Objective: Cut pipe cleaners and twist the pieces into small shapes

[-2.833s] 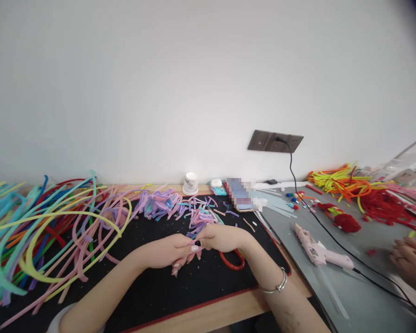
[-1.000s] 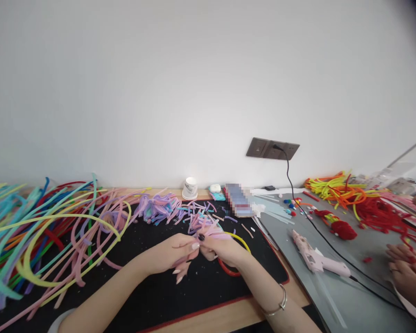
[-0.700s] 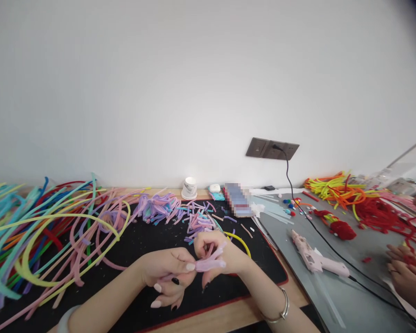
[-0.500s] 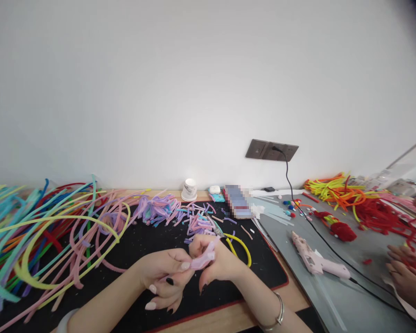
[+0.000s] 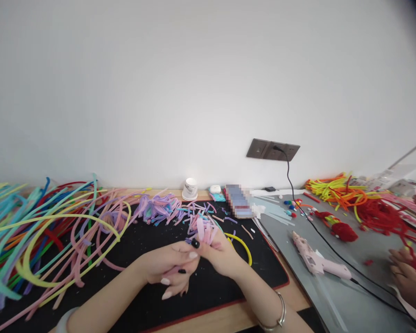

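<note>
Pink and lilac pipe cleaners (image 5: 205, 230) fan upward from between my two hands over the black mat (image 5: 142, 296). My right hand (image 5: 219, 256) is closed around them, its thumb pressing near their lower ends. My left hand (image 5: 171, 266) meets it from the left, fingers curled and closed, with a bit of pink showing between them. The fingers overlap and hide the bundle's base. Just behind my hands lie short cut pipe cleaner pieces (image 5: 190, 212). Beside my right wrist curves a yellow loop (image 5: 248, 247), possibly a plier handle.
Long coloured pipe cleaners (image 5: 55, 231) cover the left side. A paper cup (image 5: 190, 188) and a phone (image 5: 238, 201) stand near the wall. At right are a pink glue gun (image 5: 321, 263) with its cord, red pipe cleaners (image 5: 381, 215) and another person's hands (image 5: 407, 273).
The pink piece, earlier pinched flat and slanting between both hands, now stands upright as a fanned bundle. My hands have drawn closer together, and my right thumb has come up onto it.
</note>
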The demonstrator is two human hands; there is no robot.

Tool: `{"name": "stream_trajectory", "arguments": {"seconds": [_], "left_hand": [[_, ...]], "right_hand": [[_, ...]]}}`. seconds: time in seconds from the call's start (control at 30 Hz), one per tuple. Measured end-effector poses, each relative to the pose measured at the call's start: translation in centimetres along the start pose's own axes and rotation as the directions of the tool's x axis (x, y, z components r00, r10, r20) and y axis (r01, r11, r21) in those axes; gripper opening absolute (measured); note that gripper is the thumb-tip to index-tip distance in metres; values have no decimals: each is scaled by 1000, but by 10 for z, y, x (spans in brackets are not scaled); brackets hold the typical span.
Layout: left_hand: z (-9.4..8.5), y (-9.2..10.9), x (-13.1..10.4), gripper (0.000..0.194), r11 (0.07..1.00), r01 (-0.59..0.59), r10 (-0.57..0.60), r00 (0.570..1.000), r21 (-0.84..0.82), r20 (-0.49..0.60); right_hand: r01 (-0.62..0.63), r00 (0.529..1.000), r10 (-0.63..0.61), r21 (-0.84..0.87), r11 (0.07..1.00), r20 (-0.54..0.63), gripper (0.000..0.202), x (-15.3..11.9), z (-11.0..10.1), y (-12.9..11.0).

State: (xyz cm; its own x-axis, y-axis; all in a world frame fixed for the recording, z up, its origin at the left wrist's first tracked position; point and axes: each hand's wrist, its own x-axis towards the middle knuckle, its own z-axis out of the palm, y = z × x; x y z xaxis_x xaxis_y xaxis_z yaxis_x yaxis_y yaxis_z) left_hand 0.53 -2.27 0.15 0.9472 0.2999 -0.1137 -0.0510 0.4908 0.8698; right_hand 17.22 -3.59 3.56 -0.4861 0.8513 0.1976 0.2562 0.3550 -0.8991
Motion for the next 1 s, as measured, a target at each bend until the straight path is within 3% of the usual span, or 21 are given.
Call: {"name": "stream_trajectory", "arguments": {"seconds": [0.07, 0.17, 0.27, 0.33, 0.37, 0.43, 0.53, 0.6, 0.67, 0.77, 0.9, 1.0], "left_hand": [[-1, 4, 3, 39, 986, -51, 75, 986, 157, -150], [-6, 6, 5, 39, 885, -31, 195, 930, 464, -310], [-10, 5, 6, 37, 634, 89, 342, 859, 768, -382], [-10, 4, 6, 34, 470, 150, 437, 816, 870, -377], [-10, 3, 6, 33, 438, 162, 460, 805, 884, -375], [-9, 1, 7, 34, 515, 145, 442, 800, 845, -406], [-8, 0, 8, 35, 787, 23, 355, 801, 617, -483], [-8, 3, 7, 32, 892, -82, 332, 786, 444, -521], [-9, 6, 5, 29, 928, -169, 335, 769, 332, -544], [-10, 9, 3, 26, 944, -245, 329, 760, 221, -560], [-14, 8, 2, 24, 956, -264, 285, 732, 128, -619], [-18, 7, 2, 25, 962, -242, 266, 699, 130, -665]], "right_hand": [[-64, 994, 83, 213, 975, -77, 35, 6, 4, 9], [-226, 955, 288, 438, 870, -79, 37, 13, 10, 21], [-370, 884, 464, 513, 775, -62, 33, 17, 15, 27], [-416, 857, 511, 507, 755, -57, 30, 18, 16, 29], [-423, 859, 509, 492, 761, -50, 30, 18, 14, 30], [-423, 883, 470, 414, 806, -12, 31, 16, 6, 29], [-390, 919, 394, 126, 912, -13, 26, 6, -16, 27], [-357, 922, 323, -142, 923, -216, 19, -7, -34, 27], [-436, 886, 308, -396, 808, -346, 18, -22, -47, 30], [-489, 872, 344, -633, 600, -348, 14, -40, -53, 35], [-495, 849, 425, -752, 435, -313, 18, -44, -45, 36], [-480, 850, 425, -788, 385, -310, 20, -39, -43, 32]]}}
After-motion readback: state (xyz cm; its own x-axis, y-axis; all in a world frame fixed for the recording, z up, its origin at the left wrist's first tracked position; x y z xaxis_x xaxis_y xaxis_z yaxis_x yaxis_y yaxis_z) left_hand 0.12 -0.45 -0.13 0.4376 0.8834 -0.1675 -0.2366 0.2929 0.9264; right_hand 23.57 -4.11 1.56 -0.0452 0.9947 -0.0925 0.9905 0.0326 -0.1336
